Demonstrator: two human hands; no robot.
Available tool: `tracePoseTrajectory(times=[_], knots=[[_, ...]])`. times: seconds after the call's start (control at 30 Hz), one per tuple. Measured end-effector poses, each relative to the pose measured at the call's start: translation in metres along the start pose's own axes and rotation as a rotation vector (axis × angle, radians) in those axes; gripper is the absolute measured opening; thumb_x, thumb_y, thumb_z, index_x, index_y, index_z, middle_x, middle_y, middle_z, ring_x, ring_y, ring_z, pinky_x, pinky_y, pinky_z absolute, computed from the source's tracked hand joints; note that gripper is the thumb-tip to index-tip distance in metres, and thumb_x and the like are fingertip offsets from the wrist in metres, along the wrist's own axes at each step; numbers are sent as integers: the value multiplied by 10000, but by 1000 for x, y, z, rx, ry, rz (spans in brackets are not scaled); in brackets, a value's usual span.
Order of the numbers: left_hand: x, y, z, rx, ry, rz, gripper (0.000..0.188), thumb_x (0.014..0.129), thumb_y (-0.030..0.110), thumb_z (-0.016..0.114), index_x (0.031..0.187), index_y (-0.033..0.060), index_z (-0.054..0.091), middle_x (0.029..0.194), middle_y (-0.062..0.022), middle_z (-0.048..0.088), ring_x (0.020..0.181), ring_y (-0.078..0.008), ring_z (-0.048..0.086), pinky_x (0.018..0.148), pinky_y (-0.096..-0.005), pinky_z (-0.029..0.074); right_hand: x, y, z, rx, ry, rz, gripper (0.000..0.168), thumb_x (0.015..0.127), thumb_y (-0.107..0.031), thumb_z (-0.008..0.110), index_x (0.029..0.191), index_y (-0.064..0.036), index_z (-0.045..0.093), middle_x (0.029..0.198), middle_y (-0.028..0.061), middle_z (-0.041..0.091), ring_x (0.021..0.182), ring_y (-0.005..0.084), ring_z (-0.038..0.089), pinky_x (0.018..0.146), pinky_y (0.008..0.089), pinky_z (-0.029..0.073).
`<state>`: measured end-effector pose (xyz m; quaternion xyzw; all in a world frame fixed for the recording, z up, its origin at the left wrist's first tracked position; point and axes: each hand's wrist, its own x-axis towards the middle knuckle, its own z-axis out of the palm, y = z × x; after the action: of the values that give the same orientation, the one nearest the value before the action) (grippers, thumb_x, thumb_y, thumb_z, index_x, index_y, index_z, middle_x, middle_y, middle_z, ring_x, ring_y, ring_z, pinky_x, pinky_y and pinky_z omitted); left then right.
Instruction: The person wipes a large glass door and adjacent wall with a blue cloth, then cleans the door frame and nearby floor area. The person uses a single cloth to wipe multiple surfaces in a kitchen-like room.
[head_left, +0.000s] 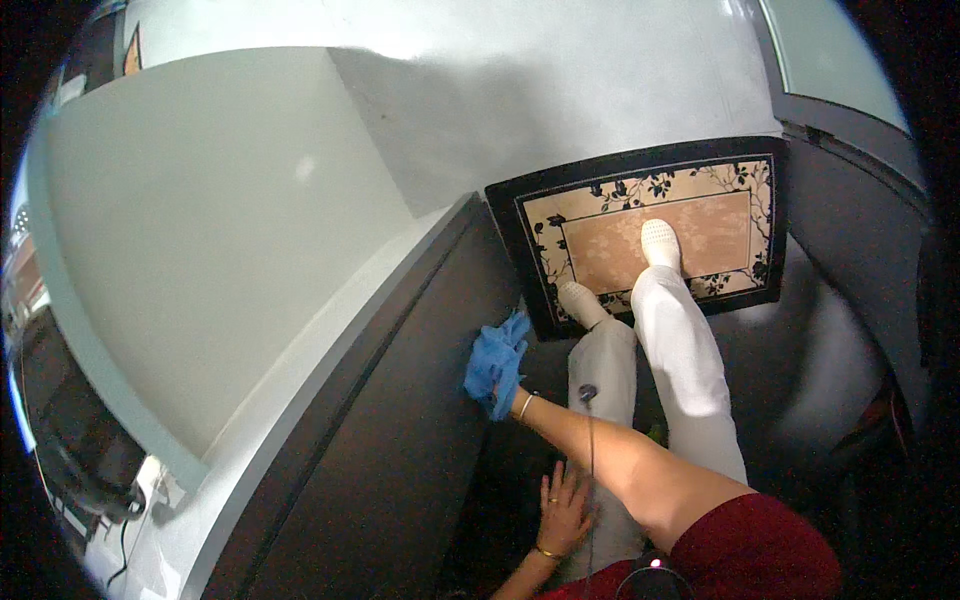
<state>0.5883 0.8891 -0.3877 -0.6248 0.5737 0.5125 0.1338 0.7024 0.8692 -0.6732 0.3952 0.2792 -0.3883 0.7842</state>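
Observation:
My right arm reaches across my body, and my right hand (514, 400) presses a blue cloth (491, 364) against the lower part of a dark panel (390, 420). The bunched cloth covers most of the fingers; a thin bracelet circles the wrist. My left hand (562, 514) is lower down, its fingers spread on my trouser leg at the thigh or knee. It holds nothing, and wears a ring and a bracelet. A thin cord with a small dark end (588, 392) hangs in front of my legs.
A black-bordered floral mat (652, 236) lies under my feet. Left of the panel runs a pale ledge (300, 352) beside a greenish-grey partition (202, 202). A black device (82, 420) with a cable stands beyond it. Dark furniture (847, 172) borders the right.

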Motion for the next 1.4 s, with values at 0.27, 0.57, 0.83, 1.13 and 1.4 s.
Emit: tracePoseTrajectory(times=[0.27, 0.57, 0.83, 1.13, 1.4], knots=[[63, 13, 6, -94, 4, -82, 513, 740, 253, 594, 1229, 145, 483, 1375, -102, 326, 1277, -365, 255, 1025, -528, 180, 106, -66, -67, 122, -85, -58, 357, 905, -441, 338, 1066, -156, 482, 928, 28, 511, 871, 179, 493, 810, 298, 409], [65, -23, 7, -34, -69, -13, 483, 734, 289, 626, 1185, 159, 510, 1343, -105, 371, 1233, -388, 308, 994, -568, 225, 249, -193, 44, -1246, 379, -281, 341, 896, -315, 367, 1087, -55, 478, 995, 199, 505, 942, 389, 483, 836, 429, 392], [77, -8, -10, -168, -43, -91, 478, 729, 280, 625, 1177, 155, 515, 1338, -104, 379, 1226, -379, 322, 995, -558, 234, 166, -145, 130, -1848, 202, -491, 391, 852, -193, 450, 1031, 155, 464, 1103, 290, 471, 1071, 450, 380, 941, 450, 350], [95, -19, -32, -197, -62, -14, 472, 724, 269, 623, 1169, 151, 520, 1332, -102, 388, 1219, -369, 338, 997, -547, 244, 303, -231, 88, -2248, 150, -249, 382, 837, -226, 399, 1064, 29, 571, 1119, 236, 540, 1038, 423, 495, 892, 452, 397], [99, -12, -30, -199, -106, -7, 494, 718, 252, 602, 1192, 143, 509, 1339, -93, 383, 1226, -329, 344, 1002, -515, 258, 113, -125, 173, -2088, 47, -46, 410, 814, -113, 468, 1168, 49, 340, 1140, 280, 435, 977, 381, 486, 843, 445, 407]])
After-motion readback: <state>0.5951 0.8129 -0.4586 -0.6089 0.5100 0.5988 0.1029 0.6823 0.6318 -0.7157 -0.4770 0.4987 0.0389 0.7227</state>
